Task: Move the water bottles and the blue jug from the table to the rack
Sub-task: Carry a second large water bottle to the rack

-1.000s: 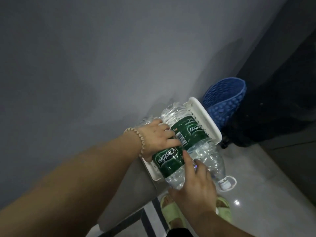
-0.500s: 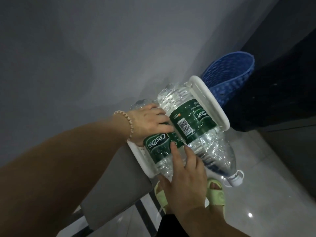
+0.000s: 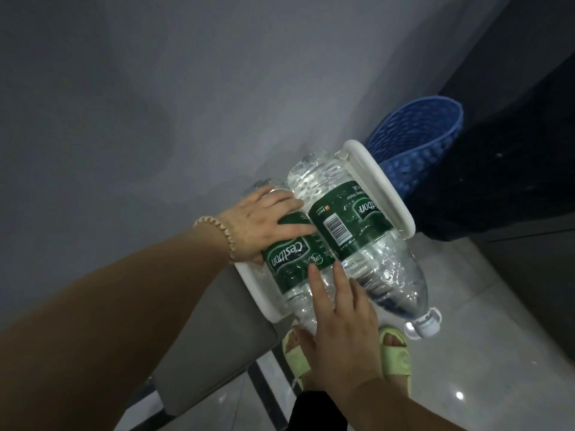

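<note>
**Head view: two bottles lying on the white rack, both hands on them**

Head view, looking steeply down. Two clear plastic water bottles with green labels lie side by side on a white plastic rack [image 3: 378, 185]. Left hand [image 3: 259, 223], beaded bracelet [image 3: 222, 230] at the wrist, lies palm-down over the left bottle [image 3: 287, 262], fingers spread across it. Right hand [image 3: 339, 325] rests flat, fingers extended, on that bottle's lower half, not closed around it. Right bottle [image 3: 354, 225] overhangs the rack's near edge, white cap [image 3: 424, 326] pointing down toward the grey tiled floor [image 3: 466, 306]. A blue perforated plastic basket [image 3: 417, 141] stands just behind the rack. Pale green slippers [image 3: 395, 356] below.
</note>
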Demonstrator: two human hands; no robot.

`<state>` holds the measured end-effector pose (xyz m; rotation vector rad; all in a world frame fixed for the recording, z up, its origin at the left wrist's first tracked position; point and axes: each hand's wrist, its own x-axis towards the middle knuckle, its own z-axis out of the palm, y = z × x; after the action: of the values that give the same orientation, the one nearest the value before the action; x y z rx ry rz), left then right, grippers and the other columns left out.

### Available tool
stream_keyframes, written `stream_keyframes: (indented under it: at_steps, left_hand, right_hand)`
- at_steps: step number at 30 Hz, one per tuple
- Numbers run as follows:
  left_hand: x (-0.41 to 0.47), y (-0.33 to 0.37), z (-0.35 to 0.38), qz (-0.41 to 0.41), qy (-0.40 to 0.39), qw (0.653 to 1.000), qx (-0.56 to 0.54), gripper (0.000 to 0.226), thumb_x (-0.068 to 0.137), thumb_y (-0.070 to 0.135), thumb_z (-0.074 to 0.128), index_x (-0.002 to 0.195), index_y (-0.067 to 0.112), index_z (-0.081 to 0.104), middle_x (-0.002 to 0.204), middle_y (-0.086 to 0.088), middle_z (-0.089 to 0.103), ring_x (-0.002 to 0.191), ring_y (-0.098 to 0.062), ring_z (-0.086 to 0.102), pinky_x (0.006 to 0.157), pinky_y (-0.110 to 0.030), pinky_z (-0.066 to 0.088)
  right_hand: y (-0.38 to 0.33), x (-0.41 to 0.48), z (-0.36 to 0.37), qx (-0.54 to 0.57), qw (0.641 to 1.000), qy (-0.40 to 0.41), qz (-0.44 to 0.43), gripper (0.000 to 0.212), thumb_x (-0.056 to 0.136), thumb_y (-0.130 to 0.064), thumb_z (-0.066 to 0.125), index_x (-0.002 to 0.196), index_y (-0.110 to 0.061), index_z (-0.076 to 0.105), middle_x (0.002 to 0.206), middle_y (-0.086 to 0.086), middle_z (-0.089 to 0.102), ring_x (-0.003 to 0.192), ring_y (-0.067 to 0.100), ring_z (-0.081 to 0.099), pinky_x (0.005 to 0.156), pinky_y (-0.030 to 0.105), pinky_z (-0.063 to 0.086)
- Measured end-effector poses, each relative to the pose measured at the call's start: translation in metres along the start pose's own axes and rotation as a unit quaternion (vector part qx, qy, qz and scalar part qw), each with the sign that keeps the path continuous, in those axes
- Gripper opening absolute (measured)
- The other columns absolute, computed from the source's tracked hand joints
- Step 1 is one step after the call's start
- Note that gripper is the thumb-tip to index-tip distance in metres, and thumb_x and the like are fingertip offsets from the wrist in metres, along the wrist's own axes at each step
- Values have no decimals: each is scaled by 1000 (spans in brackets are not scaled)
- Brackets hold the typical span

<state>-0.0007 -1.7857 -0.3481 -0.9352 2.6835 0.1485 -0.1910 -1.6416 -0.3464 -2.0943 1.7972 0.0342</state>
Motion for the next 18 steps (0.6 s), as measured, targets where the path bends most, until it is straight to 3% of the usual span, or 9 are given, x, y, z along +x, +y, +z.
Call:
stream_keyframes:
  at_steps: [6,8,10,12,15,18]
  left_hand:
    - [1,18,0,-77,-54,995,-23,105,74,26,76,145,42,0,157,-7,2,143,-28,-4,113,-50,-8]
    - [1,29,-4,-138,-70,987,-39,108,75,7,69,145,41,-7,157,-6,-11,143,-27,-14,115,-53,-5]
    - [-3,48,-14,-202,-81,975,-50,109,76,2,66,146,36,-10,155,-7,-19,142,-28,-18,114,-54,-6]
    - [-8,70,-24,-245,-85,963,-74,107,77,6,67,147,32,-10,155,-7,-22,141,-28,-19,112,-52,-10]
    - [-18,107,-43,-284,-91,947,-121,100,81,10,63,148,28,-9,156,-6,-20,142,-25,-17,112,-49,-10]
    - [-30,143,-67,-318,-94,932,-146,96,83,18,63,149,25,-7,156,-5,-18,143,-24,-15,115,-50,-6]
  right_hand:
    - [3,-2,-5,-6,999,-53,-4,117,54,-54,82,148,-23,20,146,19,37,119,41,49,90,48,45]
    - [4,1,-13,-5,997,-75,-19,112,70,-57,71,149,-28,-3,154,18,17,132,40,34,101,48,36]
    - [8,1,-22,8,992,-121,-33,98,85,-58,52,143,-34,-23,157,10,-10,141,34,10,111,45,19]
    - [9,1,-33,2,989,-139,-43,91,89,-54,49,144,-35,-22,157,9,-13,142,32,8,111,44,19]
    - [9,2,-53,-16,988,-147,-55,80,94,-46,45,147,-30,-11,157,11,-1,140,32,16,108,45,27]
    - [13,-4,-82,-41,991,-91,-86,71,95,-43,41,149,-28,-4,155,9,11,137,29,22,106,44,32]
